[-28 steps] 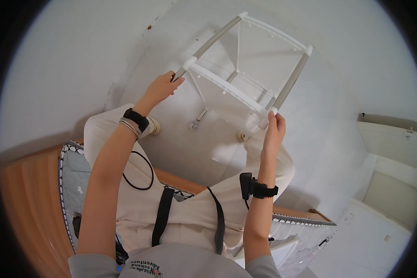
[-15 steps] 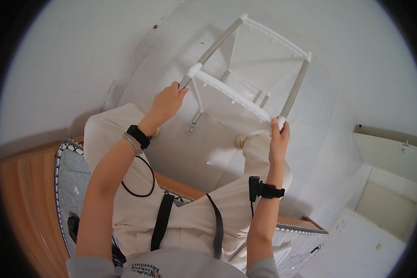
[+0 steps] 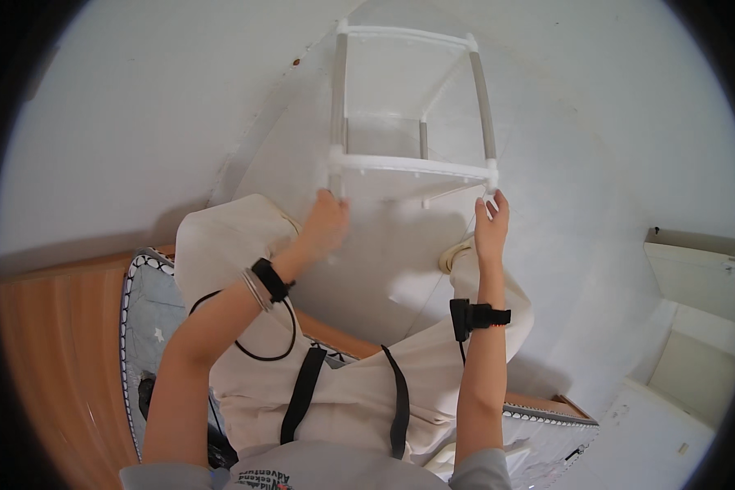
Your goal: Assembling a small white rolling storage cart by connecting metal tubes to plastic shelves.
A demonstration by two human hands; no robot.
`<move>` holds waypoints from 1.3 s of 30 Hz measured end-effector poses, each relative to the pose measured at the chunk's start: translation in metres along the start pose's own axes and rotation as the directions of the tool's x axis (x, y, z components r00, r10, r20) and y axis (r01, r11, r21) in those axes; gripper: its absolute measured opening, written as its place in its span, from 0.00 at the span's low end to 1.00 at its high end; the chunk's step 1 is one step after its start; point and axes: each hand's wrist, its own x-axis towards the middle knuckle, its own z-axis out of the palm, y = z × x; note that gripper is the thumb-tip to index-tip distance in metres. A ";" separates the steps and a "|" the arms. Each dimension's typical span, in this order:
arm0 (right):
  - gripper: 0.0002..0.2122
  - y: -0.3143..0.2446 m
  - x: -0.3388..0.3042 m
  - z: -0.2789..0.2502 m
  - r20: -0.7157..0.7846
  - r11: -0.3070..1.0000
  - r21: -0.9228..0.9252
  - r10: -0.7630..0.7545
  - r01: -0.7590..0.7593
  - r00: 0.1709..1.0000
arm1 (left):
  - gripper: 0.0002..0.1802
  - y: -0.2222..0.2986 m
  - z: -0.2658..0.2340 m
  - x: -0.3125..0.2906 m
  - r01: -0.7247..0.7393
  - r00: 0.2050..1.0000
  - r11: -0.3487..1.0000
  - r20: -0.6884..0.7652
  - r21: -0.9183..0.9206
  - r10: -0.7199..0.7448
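A rack (image 3: 412, 166) with white plastic shelves and grey metal tubes is in front of me, its near shelf edge running almost level across the view. My left hand (image 3: 322, 227), slightly blurred, is closed on the metal tube (image 3: 335, 181) below the rack's near left corner. At the near right corner, the fingertips of my right hand (image 3: 491, 231) reach up to the white corner joint (image 3: 492, 178). Its thumb and fingers are apart, with a gap showing between them. Whether they still touch the joint is hard to see.
My legs (image 3: 241, 245) are spread on either side below the rack. A quilted grey-blue cover (image 3: 151, 306) with a patterned edge lies beside me, next to wooden boards (image 3: 69, 351) at left. A pale cabinet (image 3: 690, 273) stands at right. A wall (image 3: 155, 98) rises on the left.
The rack has turned counterclockwise, its far end swinging left. My left hand has come lower with the tube. The right hand's fingers have loosened from the corner joint and spread.
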 end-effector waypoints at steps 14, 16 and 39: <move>0.20 -0.035 -0.108 0.044 0.421 0.897 -0.284 -0.200 0.338 0.885 | 0.21 0.055 -0.026 0.026 -0.770 0.597 0.461 0.242 0.441 0.765; 0.19 -0.047 -0.120 0.057 0.466 0.884 -0.369 -0.091 0.286 0.880 | 0.20 0.053 -0.028 0.039 -0.749 0.639 0.372 0.454 0.548 0.621; 0.13 -0.011 -0.062 -0.005 0.448 0.677 -0.533 -0.283 0.508 0.848 | 0.12 0.035 0.020 0.030 -0.721 0.669 0.508 0.278 0.472 0.690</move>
